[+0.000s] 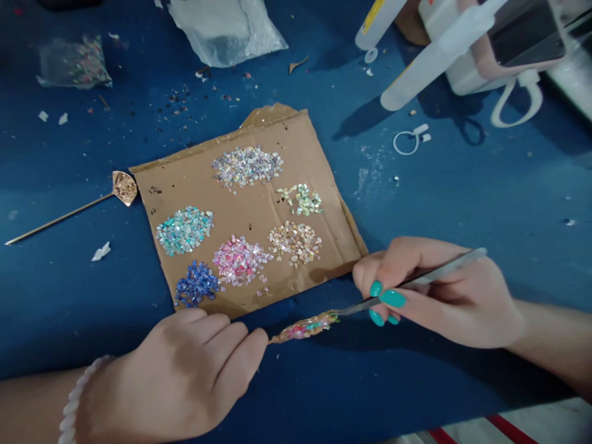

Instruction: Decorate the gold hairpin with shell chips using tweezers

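My left hand (pixel 198 370) is closed on a gold hairpin, its stem hidden inside the fingers. The hairpin's head (pixel 305 328), seen at a slant, is covered with pink, orange, teal and green chips. From the right, a pair of metal tweezers (pixel 425 279) reaches the far end of that head, tips touching or very near it. My right hand (pixel 430 290), with teal nails, pinches the tweezers. Beyond both hands lies a cardboard sheet (pixel 240 216) carrying separate piles of shell-like chips: blue (pixel 197 285), pink (pixel 240 260), turquoise (pixel 185 229), beige (pixel 296 242), green (pixel 300 199) and silvery (pixel 247 165).
Left of the cardboard is another gold hairpin (pixel 124 188) with a fan-shaped head. Plastic bags (pixel 226 31) lie at the back. White bottles (pixel 430 61) and a pink-and-white device (pixel 504 43) stand at the back right. Scraps and a clear ring (pixel 407 142) are scattered on the blue table.
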Demonstrator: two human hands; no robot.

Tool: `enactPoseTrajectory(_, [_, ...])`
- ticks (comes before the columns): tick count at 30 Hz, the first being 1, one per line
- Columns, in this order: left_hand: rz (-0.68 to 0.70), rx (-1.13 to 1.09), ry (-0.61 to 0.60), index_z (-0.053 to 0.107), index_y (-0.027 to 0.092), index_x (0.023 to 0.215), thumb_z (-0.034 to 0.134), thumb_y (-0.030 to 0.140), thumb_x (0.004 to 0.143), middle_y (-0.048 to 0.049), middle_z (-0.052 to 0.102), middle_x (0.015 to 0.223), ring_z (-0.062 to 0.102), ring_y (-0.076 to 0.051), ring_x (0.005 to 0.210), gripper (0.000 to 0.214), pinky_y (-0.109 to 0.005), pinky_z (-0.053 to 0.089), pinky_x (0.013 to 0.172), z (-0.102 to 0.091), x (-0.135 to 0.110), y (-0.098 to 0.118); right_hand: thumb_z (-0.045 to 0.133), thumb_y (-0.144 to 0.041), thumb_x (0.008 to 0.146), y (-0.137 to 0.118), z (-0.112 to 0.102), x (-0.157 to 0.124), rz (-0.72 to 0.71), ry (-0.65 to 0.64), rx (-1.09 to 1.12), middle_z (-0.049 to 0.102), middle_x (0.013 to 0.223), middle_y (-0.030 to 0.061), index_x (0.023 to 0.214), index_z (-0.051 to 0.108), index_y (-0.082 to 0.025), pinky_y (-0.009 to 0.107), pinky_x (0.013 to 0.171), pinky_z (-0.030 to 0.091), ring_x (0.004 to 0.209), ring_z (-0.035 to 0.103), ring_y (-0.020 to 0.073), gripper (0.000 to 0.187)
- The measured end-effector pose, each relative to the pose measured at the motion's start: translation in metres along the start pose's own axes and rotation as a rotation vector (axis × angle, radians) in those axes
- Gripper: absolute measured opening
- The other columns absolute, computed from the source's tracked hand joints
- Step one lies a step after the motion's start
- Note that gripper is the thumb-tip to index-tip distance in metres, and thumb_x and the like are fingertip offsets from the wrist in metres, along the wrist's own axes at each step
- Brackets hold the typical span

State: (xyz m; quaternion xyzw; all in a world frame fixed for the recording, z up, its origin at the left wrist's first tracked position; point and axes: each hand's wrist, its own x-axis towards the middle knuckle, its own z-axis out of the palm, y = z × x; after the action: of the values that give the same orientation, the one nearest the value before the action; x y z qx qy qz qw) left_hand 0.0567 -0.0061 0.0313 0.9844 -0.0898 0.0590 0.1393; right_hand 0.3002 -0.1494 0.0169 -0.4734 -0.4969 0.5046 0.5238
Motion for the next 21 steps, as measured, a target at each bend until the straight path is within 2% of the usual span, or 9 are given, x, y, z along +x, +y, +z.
enactPoseTrajectory(7, [0.005,-0.010,0.003,0.054,0.012,0.102,0.039,0.008,0.091,0.0010,0.061,0.068,0.054,-0.014,0.056,0.018,-0.030,0.038,0.052,0.0015,-0.0002,-0.0007,0.050,-0.023,0.092,0.0005,0.0003,-0.0001,-0.006,-0.007,0.005,0.052,0.059,-0.0026,0.092,0.054,-0.022,0.021,0.046,0.043,0.052,0.052,0.0092,0.004])
enactPoseTrajectory(15, [-0.007,-0.010,0.000,0.054,0.013,0.102,0.045,0.010,0.089,0.0015,0.061,0.068,0.054,-0.014,0.058,0.016,-0.030,0.038,0.054,0.0013,-0.0005,0.0009,0.049,-0.023,0.093,0.0012,0.0001,-0.0002,-0.021,-0.015,-0.006,0.052,0.060,-0.0023,0.094,0.054,-0.023,0.021,0.044,0.043,0.051,0.052,0.0098,0.005])
enactPoseTrajectory(21, [0.001,-0.022,0.011,0.053,0.011,0.103,0.038,0.007,0.091,0.0008,0.062,0.068,0.056,-0.015,0.056,0.019,-0.030,0.039,0.051,0.0015,-0.0005,0.0004,0.048,-0.022,0.093,0.0015,-0.0001,-0.0007,0.006,-0.020,-0.003,0.052,0.061,-0.0025,0.094,0.053,-0.023,0.021,0.046,0.042,0.053,0.052,0.0092,0.005])
